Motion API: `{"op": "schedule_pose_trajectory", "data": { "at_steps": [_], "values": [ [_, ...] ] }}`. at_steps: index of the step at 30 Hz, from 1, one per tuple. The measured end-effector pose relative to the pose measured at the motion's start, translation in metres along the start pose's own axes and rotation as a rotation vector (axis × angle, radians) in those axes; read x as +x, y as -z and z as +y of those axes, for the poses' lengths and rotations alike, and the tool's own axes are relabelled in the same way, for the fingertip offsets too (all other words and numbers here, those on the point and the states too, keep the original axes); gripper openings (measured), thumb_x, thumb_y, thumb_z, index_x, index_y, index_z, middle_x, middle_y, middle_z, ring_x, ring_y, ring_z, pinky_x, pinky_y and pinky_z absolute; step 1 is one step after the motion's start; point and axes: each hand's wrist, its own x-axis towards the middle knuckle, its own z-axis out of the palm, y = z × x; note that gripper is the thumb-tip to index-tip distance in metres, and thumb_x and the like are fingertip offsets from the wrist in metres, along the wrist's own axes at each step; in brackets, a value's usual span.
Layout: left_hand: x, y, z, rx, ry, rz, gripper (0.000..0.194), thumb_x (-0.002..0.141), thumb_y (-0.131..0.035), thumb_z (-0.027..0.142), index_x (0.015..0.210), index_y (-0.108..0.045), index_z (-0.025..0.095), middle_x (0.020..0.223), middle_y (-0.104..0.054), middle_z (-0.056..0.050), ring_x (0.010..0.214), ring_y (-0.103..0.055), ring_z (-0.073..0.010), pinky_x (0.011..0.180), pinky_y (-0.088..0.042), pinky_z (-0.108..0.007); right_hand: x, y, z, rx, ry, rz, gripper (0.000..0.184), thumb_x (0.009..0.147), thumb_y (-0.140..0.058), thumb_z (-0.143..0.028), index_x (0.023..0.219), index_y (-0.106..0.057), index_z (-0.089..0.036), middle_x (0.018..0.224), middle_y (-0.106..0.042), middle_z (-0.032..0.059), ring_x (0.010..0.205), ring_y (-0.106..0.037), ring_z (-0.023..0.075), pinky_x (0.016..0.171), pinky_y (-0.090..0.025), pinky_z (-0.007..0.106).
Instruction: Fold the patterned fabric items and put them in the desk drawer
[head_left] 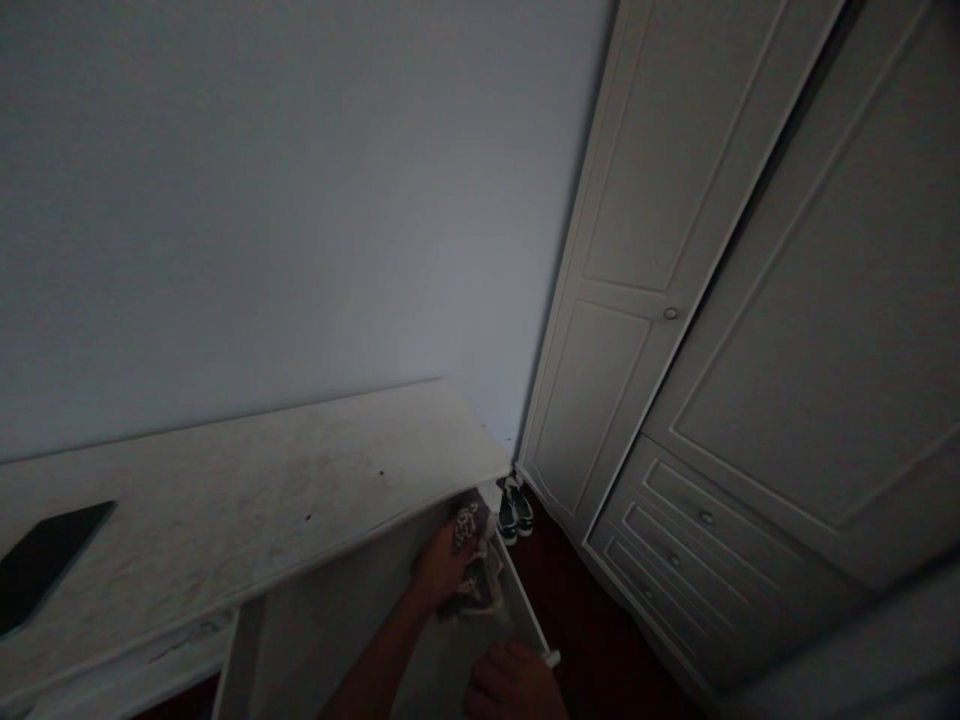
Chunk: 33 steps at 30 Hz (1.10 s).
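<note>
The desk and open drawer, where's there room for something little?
The desk top has room between the dark flat thing and the right end, apart from two specks. The drawer is bare between its left side and the left arm. Its far right corner is crowded with cloth and the left hand; the right hand crowds its right edge.

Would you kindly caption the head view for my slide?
The left hand touches patterned brown-and-white cloth in an open white drawer.

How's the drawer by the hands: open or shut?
Open: the drawer juts out, its inside shows, and the left hand is inside.
</note>
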Motion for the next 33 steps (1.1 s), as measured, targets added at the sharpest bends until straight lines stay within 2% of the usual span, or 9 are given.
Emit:
{"op": "schedule_pose_trajectory", "data": {
  "at_steps": [5, 8, 11, 14, 18, 20, 22, 25, 33],
  "values": [
    [-0.041, -0.003, -0.001, 0.288, -0.096, -0.295, 0.041, 0.072, -0.077, 0.035, 0.112, -0.080, 0.025, 0.115, -0.084, -0.005, 0.109, -0.074, -0.0314, 0.102, -0.055, -0.041, -0.003, 0.005, 0.002, 0.007, -0.002, -0.071, 0.034, 0.109, -0.056, -0.042, 0.081, -0.056, -0.023, 0.071, -0.060, -0.0031, 0.066, -0.051, 0.0164, 0.061, -0.029, 0.033],
    [-0.059, -0.006, 0.001, 0.442, -0.143, -0.462, 0.023, 0.073, -0.072, 0.025, 0.094, -0.081, 0.024, 0.108, -0.084, -0.008, 0.104, -0.075, -0.0320, 0.098, -0.057, -0.041, -0.002, 0.009, 0.000, 0.027, -0.031, -0.048, 0.042, 0.112, -0.046, -0.048, 0.080, -0.058, -0.022, 0.073, -0.063, -0.0013, 0.069, -0.054, 0.0168, 0.063, -0.033, 0.033],
    [-0.069, 0.001, 0.006, 0.542, -0.171, -0.565, 0.025, 0.079, -0.065, 0.021, 0.099, -0.080, 0.024, 0.112, -0.083, -0.010, 0.104, -0.076, -0.0306, 0.093, -0.058, -0.037, -0.001, 0.015, -0.001, 0.047, -0.043, -0.027, 0.051, 0.112, -0.036, -0.056, 0.084, -0.063, -0.022, 0.078, -0.066, 0.0013, 0.073, -0.056, 0.0184, 0.066, -0.037, 0.033],
    [-0.079, 0.024, 0.008, 0.630, -0.174, -0.594, 0.030, 0.079, -0.067, 0.024, 0.107, -0.079, 0.025, 0.113, -0.083, -0.010, 0.105, -0.077, -0.0322, 0.092, -0.060, -0.038, 0.002, 0.020, -0.002, 0.028, -0.035, -0.011, 0.054, 0.111, -0.034, -0.061, 0.090, -0.066, -0.023, 0.080, -0.067, 0.0022, 0.072, -0.056, 0.0187, 0.066, -0.036, 0.033],
    [-0.097, 0.064, -0.003, 0.740, -0.133, -0.536, 0.050, 0.073, -0.066, 0.015, 0.119, -0.078, 0.028, 0.136, -0.076, -0.011, 0.124, -0.071, -0.0356, 0.109, -0.053, -0.046, 0.005, 0.023, -0.003, 0.001, -0.013, 0.000, 0.056, 0.111, -0.035, -0.062, 0.084, -0.063, -0.022, 0.069, -0.061, -0.0003, 0.063, -0.051, 0.0171, 0.061, -0.028, 0.034],
    [-0.107, 0.078, -0.013, 0.821, -0.063, -0.450, 0.075, 0.071, -0.059, 0.005, 0.141, -0.068, 0.030, 0.161, -0.058, -0.009, 0.148, -0.054, -0.0334, 0.122, -0.043, -0.049, 0.006, 0.023, -0.003, -0.007, -0.019, -0.003, 0.048, 0.113, -0.040, -0.051, 0.081, -0.061, -0.022, 0.068, -0.060, -0.0012, 0.062, -0.050, 0.0164, 0.061, -0.026, 0.035],
    [-0.111, 0.082, -0.021, 0.955, 0.028, -0.277, 0.093, 0.073, -0.050, -0.002, 0.159, -0.049, 0.033, 0.174, -0.038, -0.004, 0.161, -0.033, -0.0296, 0.129, -0.032, -0.057, 0.007, 0.023, -0.003, -0.004, -0.025, -0.011, 0.039, 0.114, -0.044, -0.036, 0.082, -0.060, -0.022, 0.068, -0.060, -0.0017, 0.062, -0.050, 0.0160, 0.062, -0.026, 0.035],
    [-0.102, 0.074, -0.023, 1.111, 0.071, -0.071, 0.088, 0.084, -0.038, -0.002, 0.165, -0.036, 0.032, 0.176, -0.029, -0.003, 0.163, -0.028, -0.0318, 0.128, -0.030, -0.068, 0.008, 0.022, -0.002, 0.004, -0.019, 0.014, 0.034, 0.112, -0.044, -0.023, 0.083, -0.061, -0.022, 0.067, -0.059, -0.0020, 0.060, -0.049, 0.0157, 0.060, -0.024, 0.035],
    [-0.030, 0.027, 0.001, 0.922, -0.044, 0.065, 0.071, 0.095, -0.040, 0.013, 0.166, -0.035, 0.013, 0.172, -0.039, -0.017, 0.155, -0.044, -0.0316, 0.126, -0.038, -0.050, 0.005, 0.009, -0.005, -0.024, -0.037, 0.072, 0.036, 0.106, -0.047, -0.016, 0.071, -0.054, -0.023, 0.059, -0.053, -0.0030, 0.055, -0.045, 0.0151, 0.055, -0.023, 0.036]
  ]
}}
